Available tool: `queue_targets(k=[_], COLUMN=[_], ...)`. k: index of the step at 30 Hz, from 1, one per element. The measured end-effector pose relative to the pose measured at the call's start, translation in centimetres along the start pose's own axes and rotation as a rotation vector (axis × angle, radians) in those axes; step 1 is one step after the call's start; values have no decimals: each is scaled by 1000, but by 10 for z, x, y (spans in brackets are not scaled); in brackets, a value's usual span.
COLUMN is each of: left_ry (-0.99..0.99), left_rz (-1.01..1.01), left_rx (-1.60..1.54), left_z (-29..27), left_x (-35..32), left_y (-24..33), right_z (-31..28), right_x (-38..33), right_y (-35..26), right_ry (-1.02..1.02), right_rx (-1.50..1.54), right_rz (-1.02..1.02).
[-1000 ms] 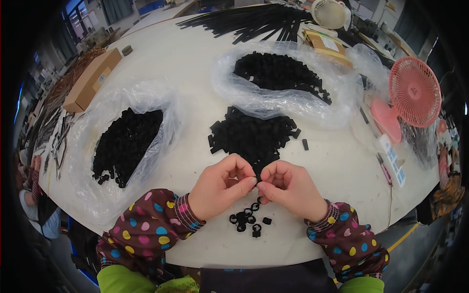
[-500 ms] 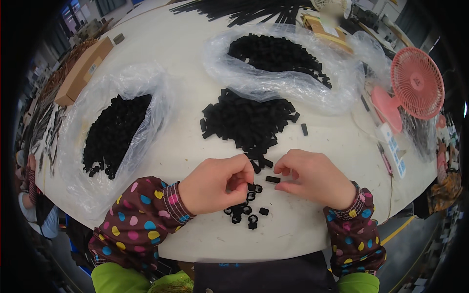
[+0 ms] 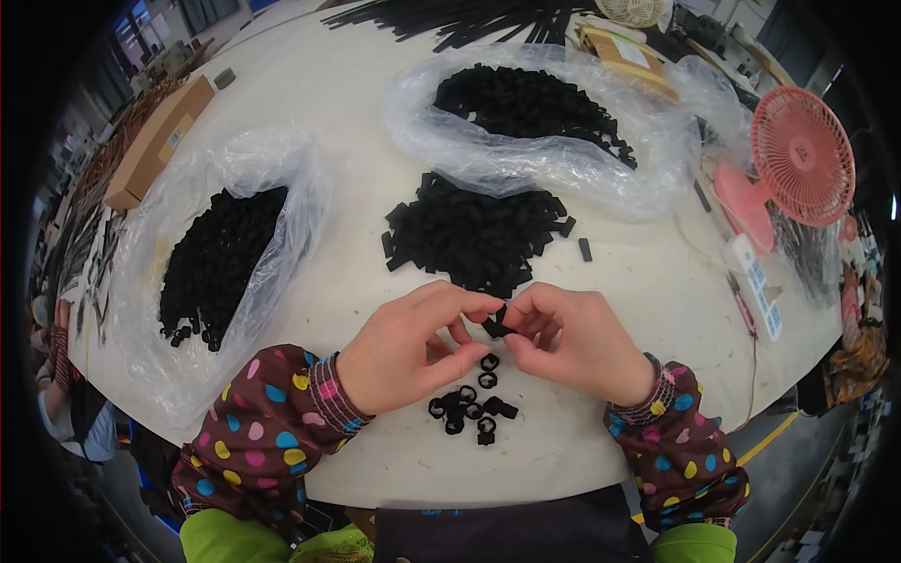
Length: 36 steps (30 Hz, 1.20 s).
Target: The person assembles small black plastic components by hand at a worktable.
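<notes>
My left hand (image 3: 413, 338) is over the near middle of the table, its index finger reaching to a small black block (image 3: 496, 327) and its thumb held apart below. My right hand (image 3: 574, 336) faces it, with thumb and fingertips pinched on the right end of that block. The fingers partly hide the block, and whether it is a single piece I cannot tell. Just below lie several small black ring-shaped pieces (image 3: 487, 380), some showing pale openings, and a few solid black bits (image 3: 503, 409). Beyond my hands spreads a heap of short black blocks (image 3: 474, 235).
Clear plastic bags full of black pieces lie at the left (image 3: 221, 267) and at the back (image 3: 526, 103). A pink fan (image 3: 802, 155) and a white power strip (image 3: 756, 286) are at the right. A cardboard box (image 3: 160, 141) edges the left; long black strips (image 3: 460, 21) lie far back.
My right hand has moved left and closed on a black block. My left thumb and index finger have parted, and a dark bit now lies beside the rings.
</notes>
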<state>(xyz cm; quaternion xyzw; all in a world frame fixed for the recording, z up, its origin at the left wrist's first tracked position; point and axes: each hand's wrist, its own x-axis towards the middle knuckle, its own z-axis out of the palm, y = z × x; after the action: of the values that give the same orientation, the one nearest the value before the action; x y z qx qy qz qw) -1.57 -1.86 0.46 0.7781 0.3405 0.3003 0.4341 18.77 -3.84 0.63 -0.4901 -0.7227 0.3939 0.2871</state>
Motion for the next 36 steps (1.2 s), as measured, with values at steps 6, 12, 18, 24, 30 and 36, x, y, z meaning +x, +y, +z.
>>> queue_targets(k=[6, 12, 18, 24, 30, 36], left_ry=[42, 143, 220, 173, 172, 151], left_rz=[61, 219, 334, -51, -126, -175], left_rx=[137, 310, 485, -30, -47, -179], left_z=[-1, 4, 7, 8, 8, 6], left_x=[-4, -4, -7, -9, -10, -10], left_y=[-5, -11, -13, -8, -3, -3], right_z=[16, 24, 25, 25, 24, 19], right_x=[-3, -4, -7, -7, -4, -4], right_y=[-9, -5, -13, -11, -6, -11], right_ry=[161, 222, 215, 139, 50, 77], right_rx=[17, -32, -2, 235, 470, 260], right_rz=[-84, -91, -96, -56, 144, 10])
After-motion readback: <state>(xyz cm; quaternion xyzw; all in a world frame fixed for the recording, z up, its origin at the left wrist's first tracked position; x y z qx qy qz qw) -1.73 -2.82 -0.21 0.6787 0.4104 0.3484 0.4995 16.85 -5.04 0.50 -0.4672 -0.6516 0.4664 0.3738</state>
